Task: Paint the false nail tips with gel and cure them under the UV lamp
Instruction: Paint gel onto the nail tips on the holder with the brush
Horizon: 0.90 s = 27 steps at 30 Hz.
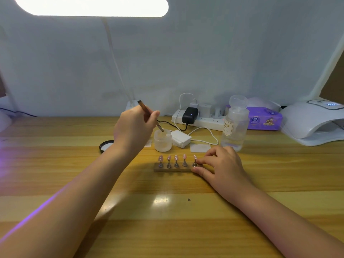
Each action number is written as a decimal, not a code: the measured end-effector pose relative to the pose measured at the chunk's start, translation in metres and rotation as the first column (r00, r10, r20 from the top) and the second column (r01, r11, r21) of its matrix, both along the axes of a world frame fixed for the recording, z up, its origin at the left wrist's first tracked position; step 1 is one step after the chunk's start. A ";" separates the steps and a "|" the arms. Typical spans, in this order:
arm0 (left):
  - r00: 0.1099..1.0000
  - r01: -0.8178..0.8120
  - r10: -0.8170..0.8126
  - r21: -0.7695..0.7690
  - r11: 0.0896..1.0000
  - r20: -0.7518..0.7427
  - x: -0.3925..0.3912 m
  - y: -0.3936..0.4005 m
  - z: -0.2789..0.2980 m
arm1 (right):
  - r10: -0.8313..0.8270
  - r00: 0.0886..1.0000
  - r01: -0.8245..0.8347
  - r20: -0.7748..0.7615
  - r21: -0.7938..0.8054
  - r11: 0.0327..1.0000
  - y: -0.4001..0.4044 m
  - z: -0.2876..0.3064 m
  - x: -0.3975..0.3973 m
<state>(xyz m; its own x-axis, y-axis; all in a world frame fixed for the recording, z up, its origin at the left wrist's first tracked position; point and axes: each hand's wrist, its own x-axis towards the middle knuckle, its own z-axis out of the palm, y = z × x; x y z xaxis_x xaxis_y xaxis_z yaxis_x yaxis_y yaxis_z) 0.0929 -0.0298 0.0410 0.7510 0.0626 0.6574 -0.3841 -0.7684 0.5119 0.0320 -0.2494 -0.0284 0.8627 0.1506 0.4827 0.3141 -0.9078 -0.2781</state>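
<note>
Several pink false nail tips [176, 158] stand on small pegs along a dark holder bar [172, 168] at the table's middle. My right hand [221, 164] pinches the bar's right end, fingertips beside the rightmost peg. My left hand [133, 127] grips a brown brush [147, 112] with its tip dipped into an open clear gel jar [162, 140] just behind the bar. The white UV lamp [312, 123] sits at the far right, its display lit.
The jar's black lid [105, 145] lies to the left. Behind are a white pad stack [181, 139], a flat wipe [200, 147], a clear liquid bottle [235, 125], a power strip [199, 119] with cables, and a purple tissue pack [264, 120]. A desk lamp [93, 6] glows overhead.
</note>
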 end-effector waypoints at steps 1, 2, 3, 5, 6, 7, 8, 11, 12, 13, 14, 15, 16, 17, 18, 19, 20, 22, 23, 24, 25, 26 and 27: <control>1.000 0.001 -0.001 -0.003 1.000 -0.001 0.000 0.000 -0.001 | -0.001 1.000 0.001 -0.001 -0.001 1.000 0.000 0.000 0.000; 1.000 0.003 -0.003 -0.007 1.000 -0.009 0.001 0.000 -0.001 | 0.000 1.000 0.000 -0.002 -0.003 1.000 0.000 0.000 0.000; 1.000 0.007 -0.007 -0.008 1.000 -0.026 0.001 0.000 -0.002 | -0.001 1.000 0.001 -0.002 -0.006 1.000 0.000 0.001 -0.001; 0.998 0.012 -0.012 -0.002 1.000 -0.069 0.002 -0.001 -0.004 | 0.000 1.000 0.000 0.000 -0.012 1.000 0.000 0.001 -0.001; 0.997 0.013 -0.013 0.003 1.000 -0.078 0.002 -0.001 -0.005 | 0.000 1.000 0.000 -0.002 -0.013 1.000 0.000 0.001 -0.001; 0.997 0.015 -0.015 0.005 1.000 -0.074 0.001 -0.001 -0.006 | 0.000 1.000 0.000 -0.005 -0.014 1.000 0.000 0.001 -0.001; 0.998 0.014 -0.014 -0.001 1.000 -0.058 0.001 0.000 -0.006 | 0.000 1.000 0.000 -0.009 -0.017 1.000 0.000 0.002 -0.001; 1.000 0.000 0.000 -0.051 0.999 0.000 0.000 0.002 -0.004 | 0.000 1.000 0.000 -0.009 -0.017 1.000 0.000 0.002 -0.001; 1.000 -0.002 0.003 -0.060 0.998 0.005 0.000 0.002 -0.003 | 0.001 1.000 -0.001 -0.007 -0.014 1.000 0.000 0.002 -0.001; 1.000 -0.002 0.001 -0.060 0.998 -0.003 0.000 0.001 -0.003 | 0.001 1.000 -0.001 -0.008 -0.015 1.000 0.000 0.002 -0.001; 1.000 0.001 -0.002 -0.053 0.999 -0.021 0.000 0.001 -0.004 | 0.000 1.000 -0.001 -0.012 -0.021 1.000 0.001 0.003 -0.001; 0.999 0.002 -0.004 -0.044 0.999 -0.040 0.000 0.000 -0.004 | 0.001 1.000 -0.001 -0.016 -0.024 1.000 0.001 0.003 -0.001; 0.999 0.002 -0.004 -0.037 0.999 -0.051 0.000 -0.001 -0.005 | 0.002 1.000 -0.002 -0.017 -0.023 1.000 0.000 0.003 -0.001; 0.999 0.003 -0.005 -0.037 0.999 -0.047 -0.001 -0.001 -0.006 | 0.005 1.000 -0.005 -0.019 -0.018 1.000 0.000 0.003 -0.001; 1.000 0.004 -0.005 -0.047 0.999 -0.027 -0.001 -0.001 -0.006 | 0.007 1.000 -0.008 -0.021 -0.015 1.000 0.000 0.003 -0.001; 1.000 0.004 -0.004 -0.067 0.998 0.000 -0.001 0.000 -0.006 | 0.009 1.000 -0.009 -0.026 -0.017 1.000 0.000 0.003 -0.001; 1.000 0.004 -0.002 -0.091 0.996 0.023 -0.001 0.001 -0.006 | 0.008 0.999 -0.009 -0.034 -0.021 1.000 -0.001 0.003 0.000; 0.999 0.010 -0.005 -0.129 0.992 0.040 -0.001 0.002 -0.006 | 0.004 0.999 -0.006 -0.054 -0.033 0.999 -0.001 0.002 0.000; 0.999 0.013 -0.009 -0.132 0.991 0.034 0.000 0.002 -0.006 | 0.003 0.998 -0.005 -0.062 -0.037 0.999 -0.001 0.002 0.001; 1.000 0.014 -0.011 -0.122 0.992 0.023 0.000 0.002 -0.006 | 0.003 0.998 -0.006 -0.069 -0.039 0.999 -0.001 0.002 0.001; 1.000 0.013 -0.012 -0.106 0.994 0.009 0.000 0.001 -0.007 | 0.004 0.997 -0.007 -0.072 -0.043 0.999 -0.001 0.002 0.002; 1.000 0.010 -0.011 -0.093 0.996 -0.006 0.001 0.000 -0.008 | 0.005 0.997 -0.009 -0.074 -0.046 0.999 -0.001 0.002 0.002; 1.000 0.006 -0.008 -0.090 0.996 -0.019 0.001 0.000 -0.009 | 0.006 0.997 -0.010 -0.075 -0.050 0.999 -0.001 0.001 0.002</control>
<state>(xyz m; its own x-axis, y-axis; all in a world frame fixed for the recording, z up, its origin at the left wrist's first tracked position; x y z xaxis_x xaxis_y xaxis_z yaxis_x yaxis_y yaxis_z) 0.0938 -0.0296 0.0319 0.7639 0.1159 0.6348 -0.3787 -0.7160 0.5864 0.0343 -0.2502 -0.0270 0.8950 0.1804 0.4081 0.3013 -0.9188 -0.2548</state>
